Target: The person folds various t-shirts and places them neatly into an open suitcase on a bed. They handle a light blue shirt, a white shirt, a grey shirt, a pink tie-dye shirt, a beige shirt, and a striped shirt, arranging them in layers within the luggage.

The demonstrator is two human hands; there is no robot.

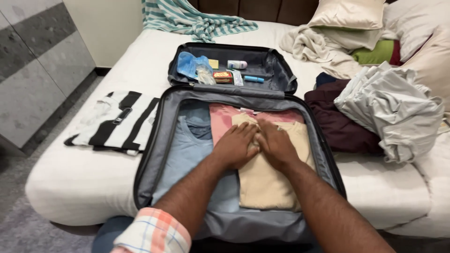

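An open grey suitcase (pixel 157 150) lies on the bed. Inside it, a folded beige garment (pixel 265 182) rests on a pink garment (pixel 220 119), with a light blue shirt (pixel 187 150) at the left. My left hand (pixel 235 144) and my right hand (pixel 275 144) press flat, side by side, on the top part of the beige garment, fingers spread and pointing away from me. Neither hand holds anything. The far half of the suitcase (pixel 276 70) holds a blue plastic bag (pixel 190 64), a small orange box (pixel 222 76) and small toiletries.
A folded black-and-white striped garment (pixel 115 122) lies left of the suitcase. To the right are a dark maroon garment (pixel 340 124) and a grey heap of cloth (pixel 393 107). Pillows (pixel 349 13) and a teal striped cloth (pixel 187 16) lie at the head of the bed. A grey cabinet (pixel 37 65) stands at the left.
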